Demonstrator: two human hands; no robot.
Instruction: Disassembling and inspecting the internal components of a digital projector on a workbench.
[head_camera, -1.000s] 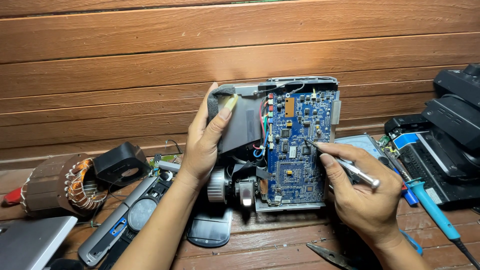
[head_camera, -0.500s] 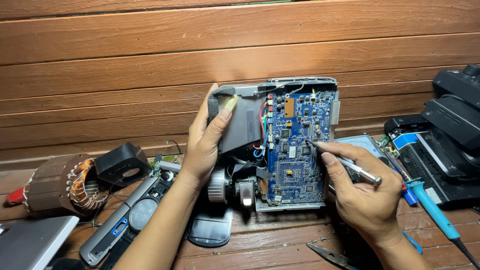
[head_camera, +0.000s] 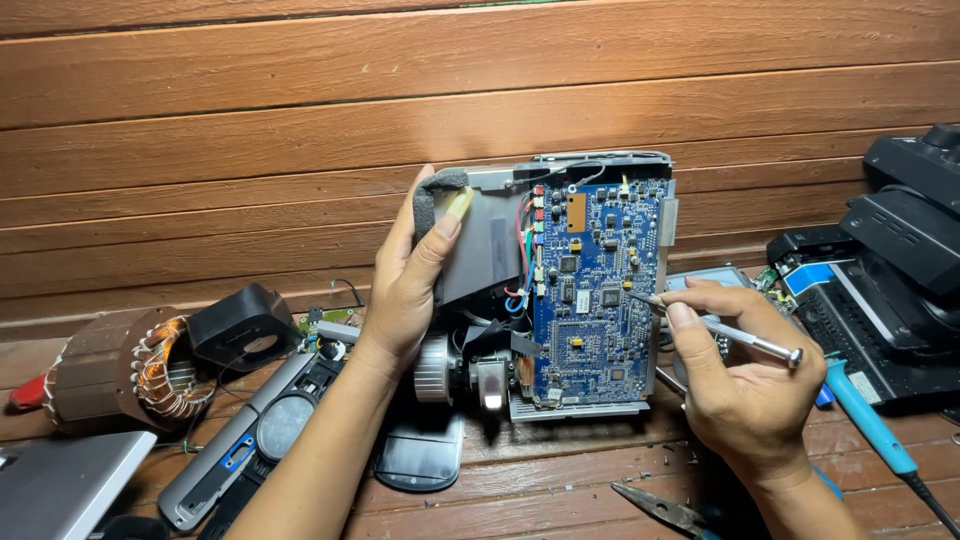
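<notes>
An opened electronic device stands upright against a wooden wall, its blue circuit board facing me. My left hand grips the device's left side, thumb on the grey metal casing. My right hand holds a slim silver screwdriver, and its tip touches the right part of the blue board.
At the left lie a copper-wound motor stator, a small black fan and a grey panel. A black printer-like device stands at the right, with a blue-handled soldering iron before it. Pliers lie on the wooden surface in front.
</notes>
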